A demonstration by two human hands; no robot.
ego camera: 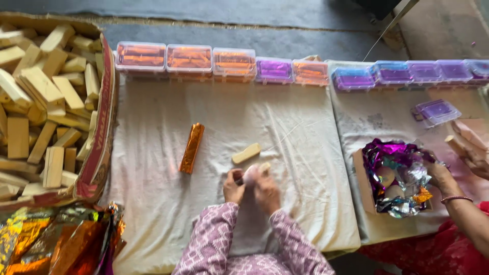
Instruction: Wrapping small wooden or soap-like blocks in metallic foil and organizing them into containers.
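- Two hands, left hand and right hand, are closing their fingers around a pale bar at the near middle of the surface.
- Judging by the orange wrapped bar to the left, wrapping is getting under way; a foil sheet is needed next.

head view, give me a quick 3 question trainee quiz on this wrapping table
1. True or false: the orange wrapped bar lies left of the bare block.
2. What fills the carton at far left?
3. The foil in the co-worker's box is mainly: A green, B purple, C black?

Key: 1 true. 2 bare wooden blocks. 3 B.
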